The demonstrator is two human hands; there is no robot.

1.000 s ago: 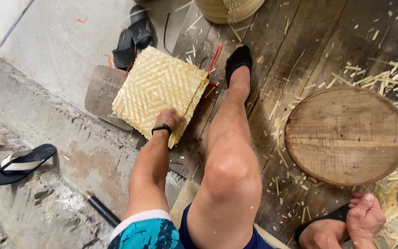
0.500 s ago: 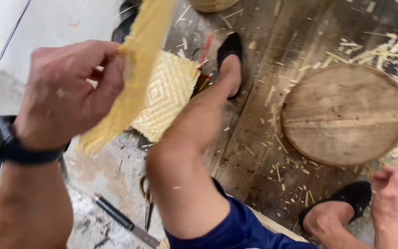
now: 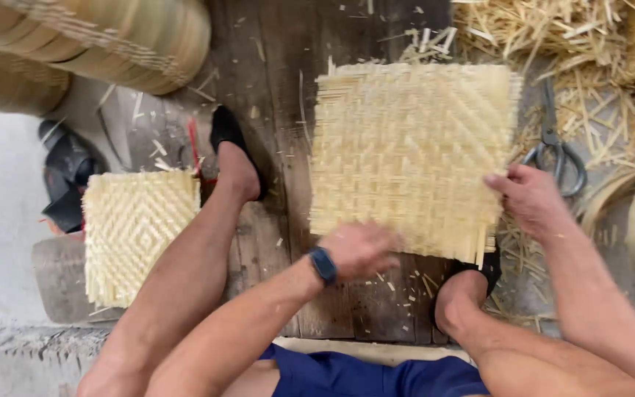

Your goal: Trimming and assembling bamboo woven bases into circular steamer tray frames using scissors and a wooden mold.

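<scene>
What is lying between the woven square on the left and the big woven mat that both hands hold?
In the head view, the person's left leg and its black-shoed foot, on dark wooden boards.

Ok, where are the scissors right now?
In the head view the scissors lie at the right on the floor among bamboo shavings, just beyond the right hand and beside the woven mat.

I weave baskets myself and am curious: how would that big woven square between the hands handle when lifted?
The woven mat probably feels light and springy: thin pale strips, open weave. Likely bends rather than flops; both hands, left and right, grip its edges. Loose strip ends may fray.
</scene>
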